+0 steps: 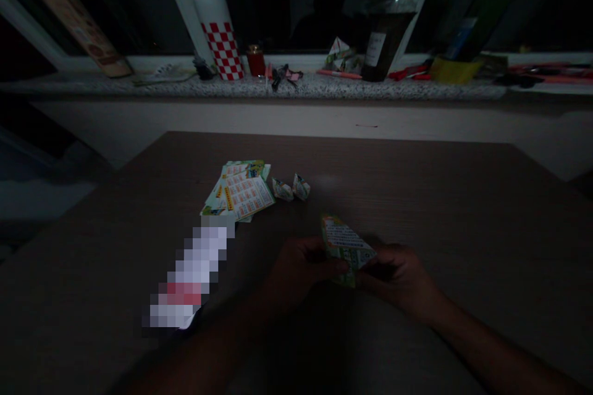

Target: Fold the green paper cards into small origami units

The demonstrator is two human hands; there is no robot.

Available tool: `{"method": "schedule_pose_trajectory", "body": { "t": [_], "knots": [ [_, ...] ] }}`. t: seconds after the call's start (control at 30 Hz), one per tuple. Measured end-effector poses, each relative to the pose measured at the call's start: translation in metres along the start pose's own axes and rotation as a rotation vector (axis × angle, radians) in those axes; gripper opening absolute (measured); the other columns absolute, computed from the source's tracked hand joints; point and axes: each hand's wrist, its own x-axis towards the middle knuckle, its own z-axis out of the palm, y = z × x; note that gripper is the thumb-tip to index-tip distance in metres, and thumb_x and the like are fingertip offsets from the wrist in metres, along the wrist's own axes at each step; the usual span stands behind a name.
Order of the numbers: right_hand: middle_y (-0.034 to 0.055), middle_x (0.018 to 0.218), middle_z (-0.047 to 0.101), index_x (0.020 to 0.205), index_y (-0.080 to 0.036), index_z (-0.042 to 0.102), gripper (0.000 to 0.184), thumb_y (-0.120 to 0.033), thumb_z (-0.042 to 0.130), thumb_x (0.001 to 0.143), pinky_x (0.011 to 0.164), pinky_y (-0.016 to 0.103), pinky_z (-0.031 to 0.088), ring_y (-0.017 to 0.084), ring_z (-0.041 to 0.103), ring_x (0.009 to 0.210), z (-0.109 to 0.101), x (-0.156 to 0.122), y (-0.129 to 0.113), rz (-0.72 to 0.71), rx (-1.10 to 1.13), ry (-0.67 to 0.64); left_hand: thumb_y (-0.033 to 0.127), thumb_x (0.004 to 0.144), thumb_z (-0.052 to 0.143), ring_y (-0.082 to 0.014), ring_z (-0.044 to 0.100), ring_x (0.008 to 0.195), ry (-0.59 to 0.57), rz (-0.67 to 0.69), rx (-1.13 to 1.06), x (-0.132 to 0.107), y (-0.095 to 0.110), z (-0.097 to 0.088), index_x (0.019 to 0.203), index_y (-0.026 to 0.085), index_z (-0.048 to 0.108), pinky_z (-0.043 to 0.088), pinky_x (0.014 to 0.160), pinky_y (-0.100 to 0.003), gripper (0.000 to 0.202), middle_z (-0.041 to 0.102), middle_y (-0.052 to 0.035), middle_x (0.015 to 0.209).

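Folded printed paper (346,248) pinched between both hands over the table (417,197), left hand (299,268) fingers closed on its left edge, right hand (398,278) fingers closed on its right corner, nearer the person than the leaflet stack (238,192) and two small folded pieces (291,189).

Left grip (301,268), right grip (398,278) both pinching, nearly touching
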Motion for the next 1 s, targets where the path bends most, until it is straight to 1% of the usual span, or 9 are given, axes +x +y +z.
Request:
{"method": "schedule_pose_trajectory", "body": {
  "t": [0.07,0.13,0.3,0.5,0.57,0.73,0.87,0.93,1.0],
  "knots": [
    [0.0020,0.060,0.065,0.063,-0.017,0.069,0.019,-0.032,0.071,0.074,0.051,0.023,0.048,0.013,0.059,0.055,0.000,0.000,-0.001,-0.038,-0.060,0.024,0.025,0.066,0.078,-0.0189,0.066,0.083,0.027,0.005,0.001,0.000,0.001,0.001,0.088,0.015,0.073,0.049,0.079,-0.030,0.025,0.073,-0.0037,0.087],
    [0.0018,0.058,0.065,0.063,-0.017,0.070,0.018,-0.031,0.071,0.075,0.048,0.022,0.046,0.012,0.057,0.052,0.001,0.000,-0.002,-0.072,-0.106,0.032,0.027,0.066,0.078,-0.0197,0.066,0.084,0.039,0.009,-0.001,0.000,0.001,0.002,0.087,0.015,0.073,0.049,0.079,-0.030,0.025,0.073,-0.0037,0.086],
    [0.0025,0.067,0.071,0.074,-0.019,0.074,0.010,-0.027,0.069,0.078,0.056,0.023,0.049,0.014,0.063,0.060,0.001,0.001,-0.006,-0.109,-0.086,-0.016,0.028,0.064,0.079,-0.0195,0.066,0.084,0.089,0.007,-0.011,-0.001,0.004,0.006,0.088,0.015,0.073,0.049,0.078,-0.029,0.028,0.073,-0.0036,0.086],
    [0.0020,0.061,0.069,0.066,-0.018,0.071,0.017,-0.028,0.067,0.079,0.052,0.023,0.048,0.014,0.061,0.055,0.001,0.003,-0.006,-0.133,-0.074,0.029,0.027,0.063,0.078,-0.0200,0.066,0.079,0.153,0.048,0.017,-0.005,0.009,0.013,0.085,0.013,0.072,0.050,0.073,-0.029,0.026,0.074,-0.0047,0.084],
    [0.0027,0.062,0.069,0.068,-0.017,0.072,0.016,-0.027,0.067,0.079,0.054,0.024,0.049,0.014,0.062,0.056,0.001,0.003,-0.007,-0.142,-0.089,0.017,0.028,0.063,0.078,-0.0205,0.066,0.080,0.174,0.056,0.031,-0.005,0.009,0.013,0.083,0.013,0.072,0.050,0.074,-0.029,0.026,0.073,-0.0044,0.082],
    [0.0035,0.072,0.074,0.078,-0.019,0.075,0.010,-0.026,0.066,0.080,0.062,0.026,0.053,0.016,0.067,0.066,0.002,0.004,-0.010,-0.114,-0.047,-0.017,0.030,0.064,0.077,-0.0202,0.066,0.079,0.203,0.073,0.075,-0.004,0.006,0.011,0.082,0.014,0.072,0.050,0.072,-0.029,0.025,0.073,-0.0046,0.082],
    [0.0025,0.070,0.074,0.076,-0.020,0.075,0.009,-0.025,0.067,0.078,0.060,0.025,0.053,0.016,0.067,0.064,0.003,0.004,-0.011,-0.082,-0.045,0.020,0.029,0.067,0.075,-0.0199,0.066,0.080,0.209,0.095,0.101,-0.005,0.007,0.013,0.084,0.015,0.072,0.050,0.071,-0.028,0.022,0.074,-0.0043,0.084],
    [0.0026,0.067,0.073,0.073,-0.019,0.074,0.010,-0.025,0.067,0.078,0.059,0.025,0.052,0.016,0.066,0.062,0.004,0.004,-0.009,-0.073,-0.058,0.041,0.026,0.068,0.074,-0.0194,0.066,0.079,0.233,0.096,0.108,-0.006,0.007,0.016,0.083,0.015,0.072,0.050,0.071,-0.027,0.019,0.074,-0.0040,0.083],
    [0.0023,0.063,0.070,0.068,-0.018,0.071,0.013,-0.026,0.067,0.077,0.055,0.024,0.050,0.014,0.063,0.057,0.005,0.004,-0.007,-0.058,-0.081,0.071,0.024,0.067,0.075,-0.0187,0.066,0.076,0.264,0.086,0.108,-0.006,0.007,0.018,0.081,0.014,0.072,0.049,0.068,-0.026,0.016,0.073,-0.0036,0.079]
  ]
}}
